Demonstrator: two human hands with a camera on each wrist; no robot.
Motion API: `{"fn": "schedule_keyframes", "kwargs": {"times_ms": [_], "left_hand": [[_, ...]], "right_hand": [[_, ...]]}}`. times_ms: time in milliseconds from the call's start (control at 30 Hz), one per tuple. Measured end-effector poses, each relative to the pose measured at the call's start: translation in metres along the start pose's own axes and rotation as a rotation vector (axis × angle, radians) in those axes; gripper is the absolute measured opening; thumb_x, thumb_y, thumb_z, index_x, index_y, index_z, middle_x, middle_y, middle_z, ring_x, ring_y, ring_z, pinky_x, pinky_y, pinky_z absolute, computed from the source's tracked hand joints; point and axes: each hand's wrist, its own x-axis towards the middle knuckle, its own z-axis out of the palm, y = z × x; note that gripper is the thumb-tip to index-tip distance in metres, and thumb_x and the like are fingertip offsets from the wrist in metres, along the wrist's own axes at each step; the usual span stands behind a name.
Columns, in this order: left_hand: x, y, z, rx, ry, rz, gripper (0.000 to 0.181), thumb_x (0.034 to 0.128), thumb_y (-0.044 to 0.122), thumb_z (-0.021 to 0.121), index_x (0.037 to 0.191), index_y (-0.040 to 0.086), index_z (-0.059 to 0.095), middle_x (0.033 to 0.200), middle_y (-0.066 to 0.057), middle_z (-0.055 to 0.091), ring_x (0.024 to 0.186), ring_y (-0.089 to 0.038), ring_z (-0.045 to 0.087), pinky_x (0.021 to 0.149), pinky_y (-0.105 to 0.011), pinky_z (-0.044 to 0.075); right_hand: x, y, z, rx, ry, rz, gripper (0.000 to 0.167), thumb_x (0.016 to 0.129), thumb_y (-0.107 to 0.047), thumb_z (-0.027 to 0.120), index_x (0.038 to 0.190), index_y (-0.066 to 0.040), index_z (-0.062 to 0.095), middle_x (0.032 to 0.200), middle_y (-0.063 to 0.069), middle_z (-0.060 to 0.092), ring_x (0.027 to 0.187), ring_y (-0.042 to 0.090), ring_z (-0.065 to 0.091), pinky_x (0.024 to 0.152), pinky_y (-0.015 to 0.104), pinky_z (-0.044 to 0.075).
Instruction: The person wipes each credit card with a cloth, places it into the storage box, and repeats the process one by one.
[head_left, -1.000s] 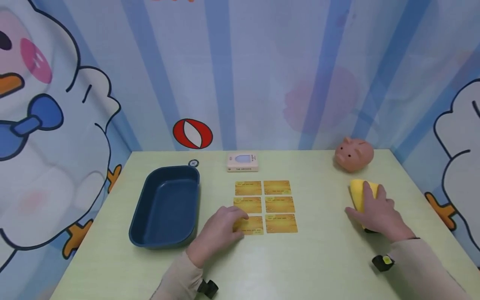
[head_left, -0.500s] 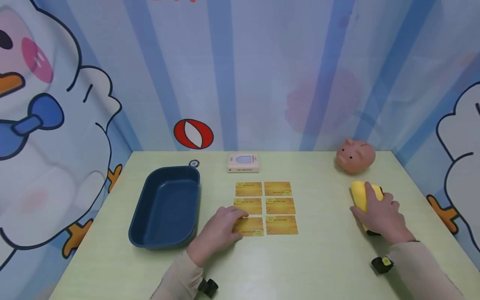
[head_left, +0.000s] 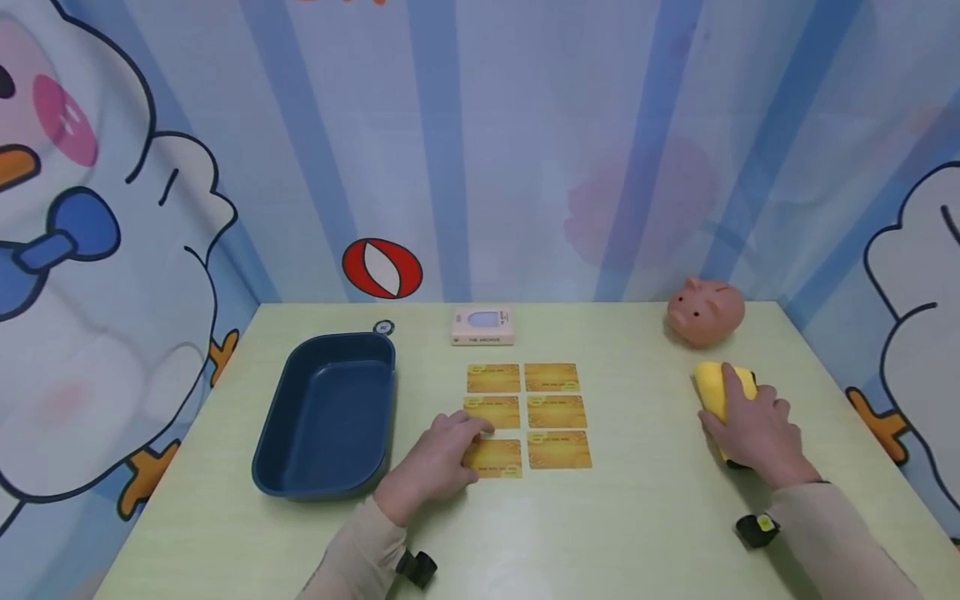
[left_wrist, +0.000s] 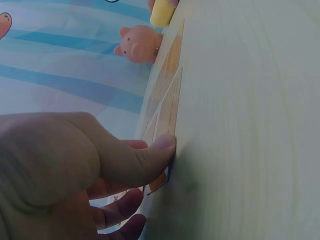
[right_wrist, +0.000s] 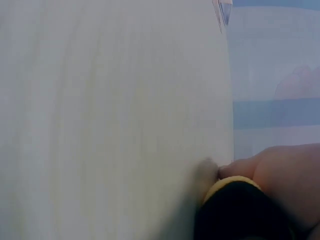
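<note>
Six-card layout aside, my left hand point(head_left: 431, 462) is at the lower left golden card point(head_left: 495, 459); thumb and index finger pinch it by its near and far edges, flat on the table. In the left wrist view the thumb point(left_wrist: 162, 142) lies along the card's edge. Several other golden cards point(head_left: 558, 450) lie in two columns beside and behind it. On the right, my right hand point(head_left: 765, 429) grips a yellow block point(head_left: 711, 387) with a black underside, resting on the table. The right wrist view shows its dark side point(right_wrist: 240, 212); its exact kind is unclear.
A deep blue tray point(head_left: 258, 458) stands left of the left hand. Behind the cards is a small pale pink box point(head_left: 482, 326). A pink piggy bank point(head_left: 705, 312) sits at the back right. A round chip point(head_left: 384, 327) lies behind the tray.
The lower left card has slid slightly toward me with my left hand, widening its gap to the card behind. My right hand has shifted slightly on the yellow block.
</note>
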Motion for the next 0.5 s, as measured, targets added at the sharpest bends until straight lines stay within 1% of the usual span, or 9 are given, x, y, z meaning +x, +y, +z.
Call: {"fn": "schedule_keyframes", "kwargs": {"times_ms": [233, 333, 400, 500], "left_hand": [[-0.0016, 0.0002, -0.0003, 0.002, -0.009, -0.002, 0.051, 0.079, 0.002, 0.089, 0.126, 0.005, 0.07, 0.117, -0.006, 0.062, 0.102, -0.025, 0.049, 0.086, -0.039, 0.049], [-0.0016, 0.0005, 0.0, -0.005, -0.007, -0.003, 0.05, 0.0786, 0.001, 0.089, 0.125, 0.006, 0.071, 0.117, -0.006, 0.062, 0.1, -0.024, 0.048, 0.084, -0.036, 0.048], [-0.0011, 0.0008, -0.0004, -0.011, 0.001, -0.004, 0.05, 0.0778, 0.001, 0.09, 0.124, 0.006, 0.072, 0.116, -0.005, 0.061, 0.099, -0.023, 0.046, 0.08, -0.035, 0.046], [-0.0004, 0.001, -0.0006, -0.014, 0.011, -0.019, 0.05, 0.0775, 0.001, 0.09, 0.124, 0.009, 0.073, 0.116, -0.003, 0.059, 0.1, -0.023, 0.045, 0.079, -0.034, 0.044]], "right_hand": [[-0.0003, -0.0033, 0.0019, -0.009, 0.012, -0.013, 0.082, 0.103, -0.034, 0.058, 0.165, -0.005, 0.013, 0.126, 0.047, 0.033, 0.106, 0.062, 0.04, 0.066, 0.065, 0.047], [-0.0003, -0.003, 0.0015, -0.007, 0.015, -0.017, 0.08, 0.102, -0.03, 0.058, 0.164, -0.004, 0.015, 0.126, 0.047, 0.034, 0.104, 0.061, 0.041, 0.063, 0.064, 0.047], [0.0008, -0.002, 0.0004, -0.001, 0.017, -0.013, 0.079, 0.101, -0.029, 0.059, 0.163, -0.005, 0.017, 0.126, 0.047, 0.034, 0.103, 0.06, 0.043, 0.062, 0.063, 0.047], [0.0025, 0.0006, -0.0022, 0.013, 0.011, -0.012, 0.078, 0.101, -0.028, 0.059, 0.163, -0.005, 0.018, 0.125, 0.046, 0.035, 0.1, 0.058, 0.046, 0.06, 0.06, 0.049]]}}
